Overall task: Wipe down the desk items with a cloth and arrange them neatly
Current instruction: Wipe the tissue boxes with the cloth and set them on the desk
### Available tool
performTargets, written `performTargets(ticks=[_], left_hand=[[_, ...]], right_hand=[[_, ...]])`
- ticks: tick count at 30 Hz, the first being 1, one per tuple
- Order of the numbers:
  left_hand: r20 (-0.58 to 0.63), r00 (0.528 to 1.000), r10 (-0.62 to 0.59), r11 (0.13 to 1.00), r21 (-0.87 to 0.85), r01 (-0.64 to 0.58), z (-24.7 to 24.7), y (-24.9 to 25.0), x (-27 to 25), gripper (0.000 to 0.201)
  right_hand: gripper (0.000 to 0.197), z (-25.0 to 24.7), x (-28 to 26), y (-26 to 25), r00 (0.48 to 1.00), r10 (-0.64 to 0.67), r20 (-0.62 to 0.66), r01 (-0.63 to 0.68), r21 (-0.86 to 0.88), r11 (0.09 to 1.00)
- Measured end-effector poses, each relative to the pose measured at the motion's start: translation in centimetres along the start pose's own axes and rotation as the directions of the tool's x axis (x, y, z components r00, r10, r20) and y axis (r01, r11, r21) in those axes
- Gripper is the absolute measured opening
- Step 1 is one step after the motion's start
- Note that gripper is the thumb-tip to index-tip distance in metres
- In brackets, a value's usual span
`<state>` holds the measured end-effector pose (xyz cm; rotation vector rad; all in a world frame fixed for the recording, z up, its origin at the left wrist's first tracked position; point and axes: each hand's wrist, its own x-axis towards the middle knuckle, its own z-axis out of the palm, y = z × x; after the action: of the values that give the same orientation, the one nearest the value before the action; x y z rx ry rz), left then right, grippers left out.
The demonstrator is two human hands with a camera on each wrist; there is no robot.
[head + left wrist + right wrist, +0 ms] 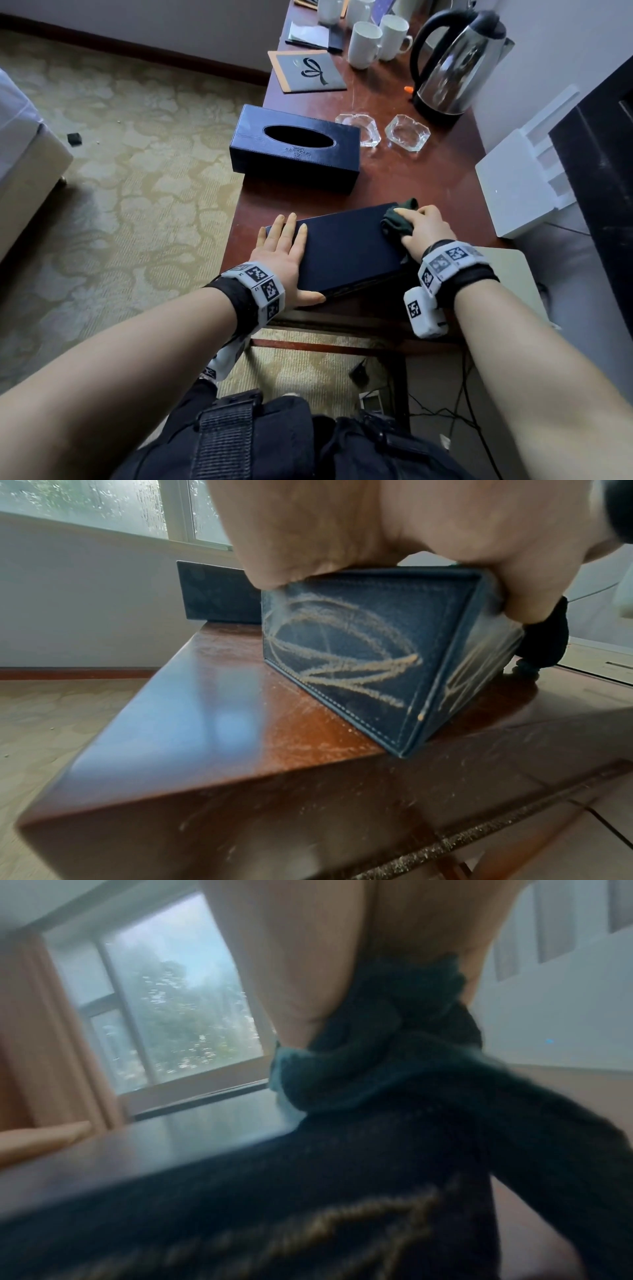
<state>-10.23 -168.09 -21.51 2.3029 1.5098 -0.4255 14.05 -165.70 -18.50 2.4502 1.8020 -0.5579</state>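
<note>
Motion blur is smearing the right wrist view, softening the bunched dark green cloth (383,1069) and the dark blue stitched leather box (274,1191); the right hand's fingertips are lying hidden beneath that cloth.

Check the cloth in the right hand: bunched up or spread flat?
Bunched up. The dark green cloth sits crumpled in thick folds under the right hand, pressed onto the dark box.

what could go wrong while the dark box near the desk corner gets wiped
The dark box sits at the desk corner, its near end by the edge, so a hard stroke from the right hand with the green cloth might push it off. The left hand only lies flat on top. Dusty streaks on its sides may be missed.
</note>
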Motion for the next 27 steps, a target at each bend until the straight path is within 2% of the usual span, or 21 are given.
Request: performTargets(ticks=[3, 7, 17, 20, 24, 27], left_hand=[[-0.010, 1.000, 0.003, 1.000, -0.007, -0.003, 0.1, -0.1, 0.1, 0.120], [-0.025, 1.000, 0.012, 1.000, -0.022, -0.013, 0.2, 0.0, 0.0, 0.121], [-0.002, 0.999, 0.040, 0.999, -0.031, -0.041, 0.2, -0.5, 0.1, 0.133], [0.014, 0.999, 0.039, 0.999, -0.033, -0.038, 0.2, -0.7, 0.2, 0.135], [0.024, 0.998, 0.061, 0.996, -0.059, -0.060, 0.0, -1.1, -0.1, 0.127], [-0.024, 0.995, 0.093, 0.994, -0.053, -0.094, -0.5, -1.1, -0.3, 0.119]], right_hand=[[0.055, 1.7, -3.2, -0.7, 0.996, -0.065, -0.061, 0.061, -0.058, 0.996], [0.053, 3.4, -6.5, -2.3, 0.994, -0.101, -0.049, 0.102, 0.023, 0.994], [0.055, 5.4, -8.9, -5.2, 0.985, -0.165, -0.047, 0.171, 0.196, 0.966], [0.054, 5.4, -8.7, -4.6, 0.990, -0.118, -0.078, 0.137, 0.305, 0.943], [0.050, 4.7, -8.0, -3.3, 0.988, 0.070, -0.136, -0.013, 0.377, 0.926], [0.049, 4.4, -8.0, -2.9, 0.985, 0.100, -0.144, -0.032, 0.413, 0.910]])
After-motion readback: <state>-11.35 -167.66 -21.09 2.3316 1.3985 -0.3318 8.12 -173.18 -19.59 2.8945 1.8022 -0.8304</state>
